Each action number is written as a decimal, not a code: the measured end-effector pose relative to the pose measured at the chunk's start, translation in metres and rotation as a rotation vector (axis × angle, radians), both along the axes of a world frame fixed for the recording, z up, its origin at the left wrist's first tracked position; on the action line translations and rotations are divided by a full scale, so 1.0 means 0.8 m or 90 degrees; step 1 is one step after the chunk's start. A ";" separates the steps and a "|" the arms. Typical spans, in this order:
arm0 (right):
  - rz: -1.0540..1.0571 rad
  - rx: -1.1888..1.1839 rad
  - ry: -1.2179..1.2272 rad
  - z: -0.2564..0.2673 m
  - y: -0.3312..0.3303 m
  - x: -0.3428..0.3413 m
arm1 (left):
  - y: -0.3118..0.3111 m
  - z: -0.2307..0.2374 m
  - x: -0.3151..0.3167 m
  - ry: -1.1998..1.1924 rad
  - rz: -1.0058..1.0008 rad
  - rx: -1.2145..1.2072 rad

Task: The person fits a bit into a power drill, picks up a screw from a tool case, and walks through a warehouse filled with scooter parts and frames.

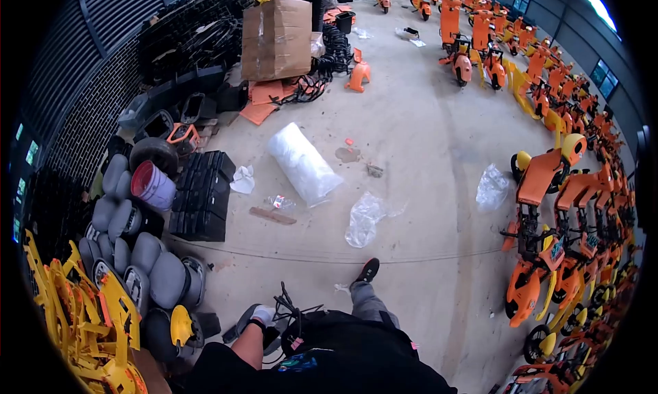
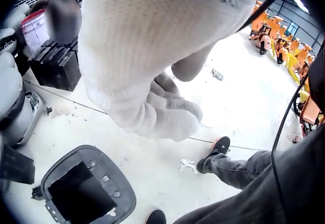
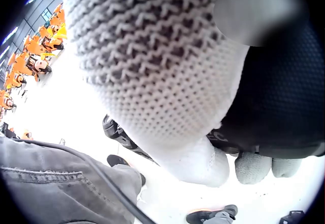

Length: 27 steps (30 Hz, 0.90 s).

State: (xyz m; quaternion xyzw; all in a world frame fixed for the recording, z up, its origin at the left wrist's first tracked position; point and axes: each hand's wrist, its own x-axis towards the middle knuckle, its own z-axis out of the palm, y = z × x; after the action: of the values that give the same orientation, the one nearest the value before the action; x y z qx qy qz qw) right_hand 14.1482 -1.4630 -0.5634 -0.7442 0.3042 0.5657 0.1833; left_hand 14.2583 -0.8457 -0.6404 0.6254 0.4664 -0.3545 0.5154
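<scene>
In a white knitted glove, the left hand (image 2: 147, 66) hangs with its fingers loosely curled and nothing visible between them; the head view shows this hand (image 1: 264, 315) beside the body. Below it in the left wrist view, a black-framed seat-like part (image 2: 119, 176) lies on the floor, its underside showing. The right hand (image 3: 162, 82), gloved too, grips a black textured object (image 3: 284, 92), with fingertips showing past its lower edge. What this object is as a whole cannot be told. The head view does not show the right hand.
Grey seats (image 1: 168, 281), yellow panels (image 1: 79, 325), black boxes (image 1: 202, 195) and a bucket (image 1: 154, 186) stand at the left. Plastic wrap (image 1: 301, 162) and bags (image 1: 367, 219) lie on the floor ahead. Orange scooters (image 1: 538, 181) line the right side.
</scene>
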 end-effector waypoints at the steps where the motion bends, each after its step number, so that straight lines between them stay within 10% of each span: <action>1: -0.007 0.003 0.000 -0.001 -0.009 0.023 | -0.001 -0.024 0.011 0.040 0.047 -0.067; 7: -0.168 -0.004 -0.124 0.127 -0.031 0.256 | -0.113 0.034 0.208 -0.024 -0.034 0.001; 9: -0.383 0.032 -0.192 0.070 -0.086 0.315 | -0.130 0.050 0.270 -0.082 -0.033 -0.042; 14: -0.436 0.099 -0.337 0.091 -0.141 0.507 | -0.188 0.074 0.443 -0.156 -0.155 -0.051; 22: -0.503 0.012 -0.125 0.017 -0.210 0.627 | -0.254 -0.022 0.653 -0.033 -0.077 0.006; 23: -0.222 -0.017 -0.102 0.100 -0.185 0.675 | -0.266 -0.019 0.684 0.005 -0.118 0.032; 24: -0.276 0.030 -0.005 0.138 -0.181 0.696 | -0.274 -0.033 0.715 0.074 -0.107 0.021; 27: -0.050 0.066 0.093 -0.122 -0.280 0.588 | -0.309 0.012 0.821 -0.022 -0.154 0.024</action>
State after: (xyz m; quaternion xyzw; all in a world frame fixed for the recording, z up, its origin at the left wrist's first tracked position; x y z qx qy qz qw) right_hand 14.6185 -1.6869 -0.6610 -0.6780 0.3160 0.6260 0.2205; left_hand 14.9150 -1.0933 -0.6310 0.6924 0.3852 -0.3948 0.4651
